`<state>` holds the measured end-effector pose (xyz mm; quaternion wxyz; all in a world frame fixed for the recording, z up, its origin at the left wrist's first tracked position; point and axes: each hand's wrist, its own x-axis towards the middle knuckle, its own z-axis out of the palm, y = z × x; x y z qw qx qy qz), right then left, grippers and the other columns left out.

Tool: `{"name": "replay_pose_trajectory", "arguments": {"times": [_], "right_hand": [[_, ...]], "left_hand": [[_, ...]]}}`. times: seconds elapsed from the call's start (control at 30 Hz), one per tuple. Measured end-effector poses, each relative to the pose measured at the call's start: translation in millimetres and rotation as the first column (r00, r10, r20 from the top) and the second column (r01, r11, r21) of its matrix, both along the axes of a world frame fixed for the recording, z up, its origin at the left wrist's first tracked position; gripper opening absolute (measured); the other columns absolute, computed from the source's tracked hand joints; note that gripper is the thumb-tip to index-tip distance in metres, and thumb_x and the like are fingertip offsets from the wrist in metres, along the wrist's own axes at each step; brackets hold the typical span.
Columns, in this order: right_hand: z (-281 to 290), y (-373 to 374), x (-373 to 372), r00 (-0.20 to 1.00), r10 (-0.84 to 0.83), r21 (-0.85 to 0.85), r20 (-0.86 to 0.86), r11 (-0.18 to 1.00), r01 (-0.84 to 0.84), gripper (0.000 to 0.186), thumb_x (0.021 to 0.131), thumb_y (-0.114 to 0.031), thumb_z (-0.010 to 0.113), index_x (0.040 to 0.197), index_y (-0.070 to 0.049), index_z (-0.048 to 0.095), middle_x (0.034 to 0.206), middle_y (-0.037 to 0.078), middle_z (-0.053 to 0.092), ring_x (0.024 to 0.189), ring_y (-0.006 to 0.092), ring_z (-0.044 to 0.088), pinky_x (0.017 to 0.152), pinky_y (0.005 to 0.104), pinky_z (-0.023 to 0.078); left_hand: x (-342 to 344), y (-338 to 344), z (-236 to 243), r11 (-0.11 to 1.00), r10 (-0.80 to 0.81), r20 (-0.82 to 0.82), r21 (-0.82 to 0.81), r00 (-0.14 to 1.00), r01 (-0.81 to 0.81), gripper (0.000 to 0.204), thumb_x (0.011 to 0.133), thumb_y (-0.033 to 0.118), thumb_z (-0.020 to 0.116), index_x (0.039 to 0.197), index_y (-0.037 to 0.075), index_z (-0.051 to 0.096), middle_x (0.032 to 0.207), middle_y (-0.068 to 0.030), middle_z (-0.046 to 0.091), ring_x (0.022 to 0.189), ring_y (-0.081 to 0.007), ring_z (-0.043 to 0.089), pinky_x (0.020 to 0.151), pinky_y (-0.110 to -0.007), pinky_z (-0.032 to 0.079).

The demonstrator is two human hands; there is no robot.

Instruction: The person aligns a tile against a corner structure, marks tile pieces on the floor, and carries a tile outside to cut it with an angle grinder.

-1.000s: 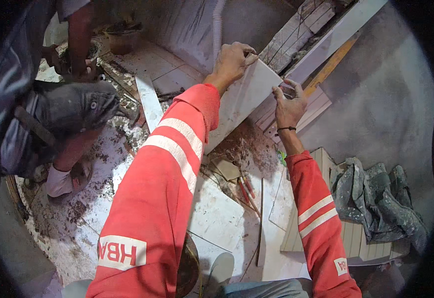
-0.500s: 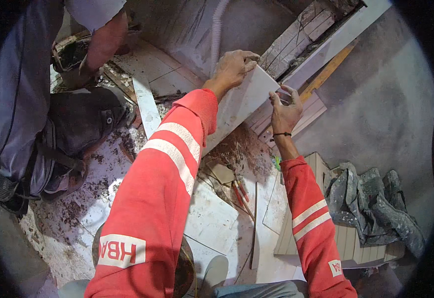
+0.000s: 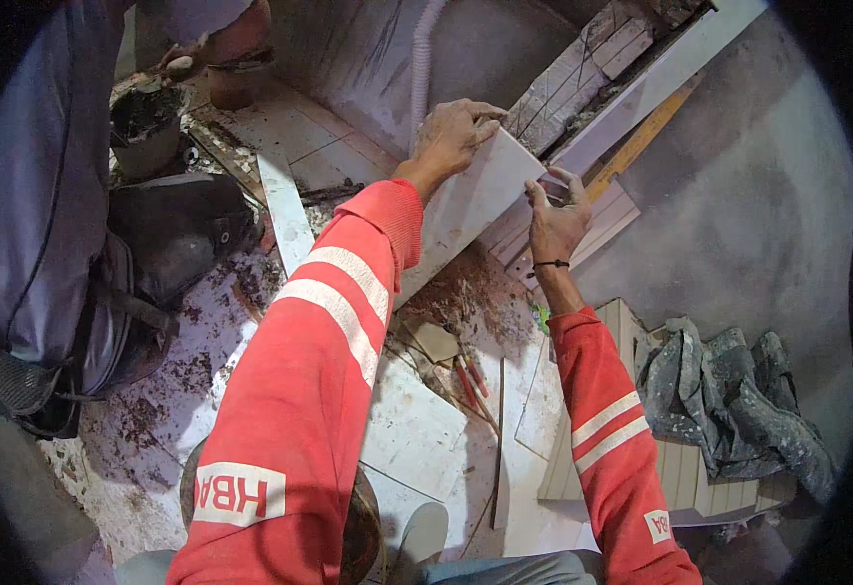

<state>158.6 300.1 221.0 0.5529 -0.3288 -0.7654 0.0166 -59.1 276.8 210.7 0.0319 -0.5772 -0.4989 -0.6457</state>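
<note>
While the left hand (image 3: 451, 141) grasps the far corner of a white panel (image 3: 475, 200), fingers bent over its rim, the right hand (image 3: 558, 219) is at the next corner, thumb and forefinger curved about it. Whether that right hand presses on the panel or only frames its corner, cannot tell. Panel slants, partly behind the left cuff; its far edge is just beside the near end of a rough masonry ledge (image 3: 575, 86). Lower support of panel hidden by the left red sleeve (image 3: 290, 409). Right red sleeve (image 3: 614, 448) clear of it; dark band at that wrist.

Along the ledge's right edge: a long white strip (image 3: 655, 93), then a yellow strip (image 3: 636, 146). Grooved planks (image 3: 610, 214) beyond the right hand, lying askew.

Floor (image 3: 148, 468) dusty, strewn with brown debris. At its right edge, near the wall: beige ribbed boards (image 3: 685, 483), a dark, pale-spotted cloth (image 3: 729, 400) heaped over their far side. Mid-floor: red-handled tool (image 3: 467, 382), white tile (image 3: 412, 434), thin dark rod (image 3: 499, 448). Near edge: round dark container (image 3: 363, 531), mostly under the left sleeve.

Left edge of floor: co-worker (image 3: 36, 195) in greyish clothes, knee bent. At the far left corner, a bucket (image 3: 143, 146) with dark contents. Pale corrugated hose (image 3: 424, 58) hangs beyond the left hand.
</note>
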Motion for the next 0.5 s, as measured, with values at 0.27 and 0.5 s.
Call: {"name": "replay_pose_trajectory", "arguments": {"times": [0.27, 0.5], "right_hand": [[-1.8, 7.7, 3.7, 1.0, -0.016, 0.016, -0.003, 1.0, 0.016, 0.033, 0.086, -0.006, 0.084, 0.116, -0.004, 0.07, 0.094, 0.01, 0.078, 0.084, 0.017, 0.076, 0.075, 0.0304, 0.061], [1.2, -1.9, -2.9, 0.997, 0.005, -0.092, -0.075, 0.996, -0.012, 0.034, 0.08, -0.008, 0.086, 0.112, -0.008, 0.074, 0.096, 0.01, 0.079, 0.089, 0.0217, 0.076, 0.084, 0.0346, 0.057]], "left_hand": [[2.4, 5.6, 0.7, 1.0, 0.007, 0.011, 0.003, 1.0, -0.007, 0.029, 0.1, 0.033, 0.068, 0.117, 0.011, 0.078, 0.11, -0.0193, 0.075, 0.105, -0.0405, 0.07, 0.091, -0.047, 0.054], [-1.4, 8.7, 0.3, 0.998, 0.043, 0.035, -0.038, 0.998, -0.042, 0.03, 0.1, 0.035, 0.068, 0.11, 0.008, 0.079, 0.104, -0.019, 0.076, 0.098, -0.0397, 0.072, 0.086, -0.046, 0.055]]}}
